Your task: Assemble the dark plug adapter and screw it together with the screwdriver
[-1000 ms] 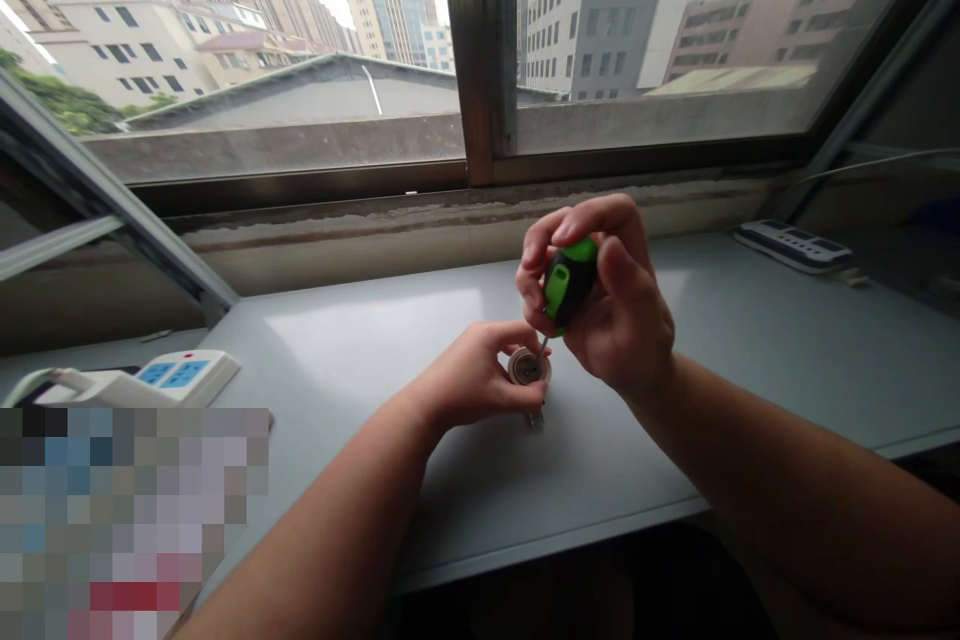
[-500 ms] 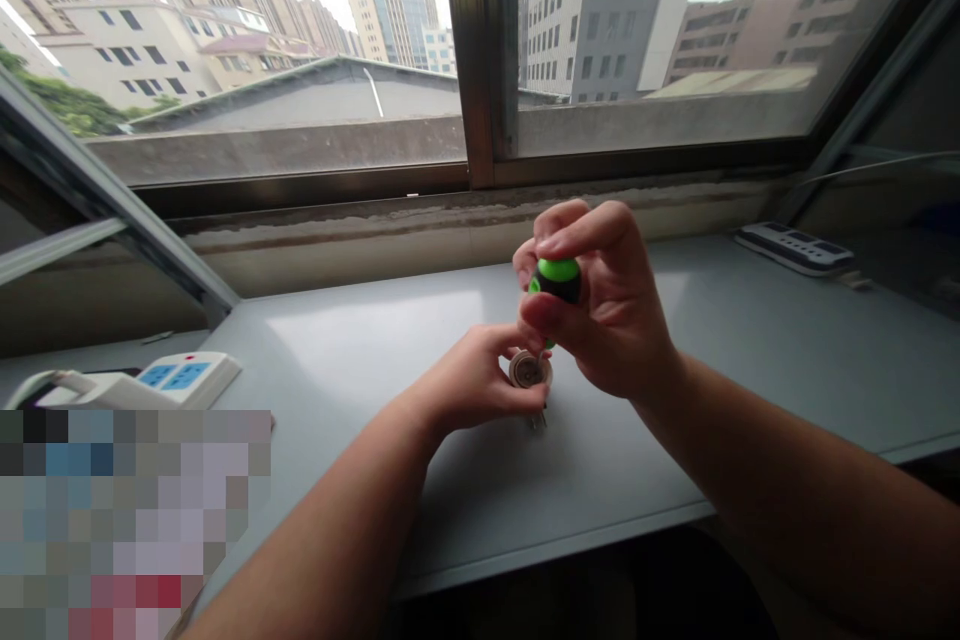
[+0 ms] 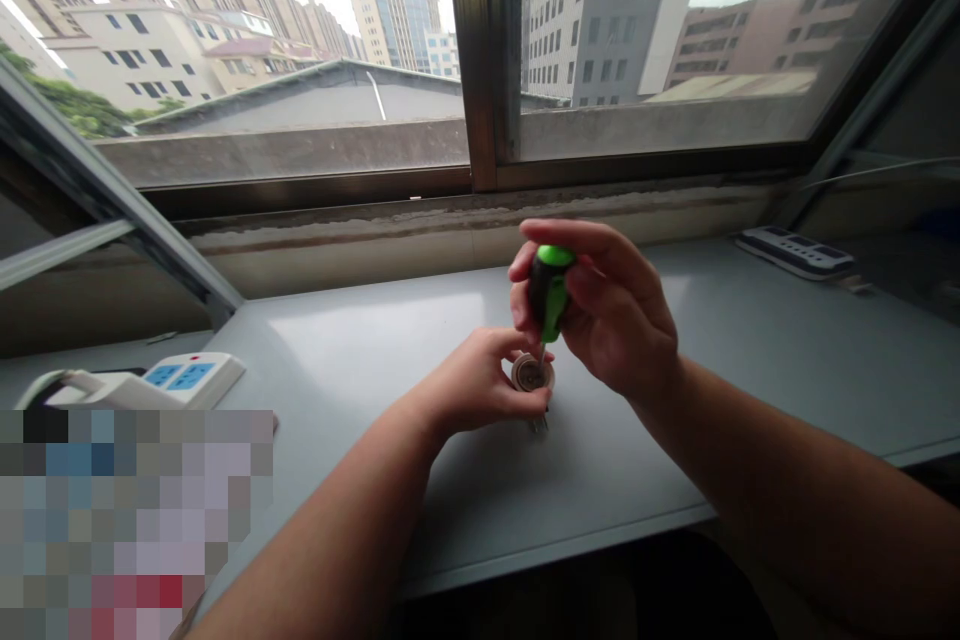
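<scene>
A green-and-black screwdriver (image 3: 550, 288) is gripped by the right hand (image 3: 626, 320), its nearly upright shaft pointed down at a small round fitting (image 3: 531, 375), which is held below in the left hand (image 3: 476, 380), above the surface (image 3: 345, 345).

One camera, worn on the person's head, looks forward and down across the desk (image 3: 757, 340). It sees the left hand (image 3: 480, 380) and right hand (image 3: 619, 315) from above and behind, fairly near and around the middle, while the window (image 3: 480, 60) (beyond the desk's far edge) spans the upper part.
</scene>
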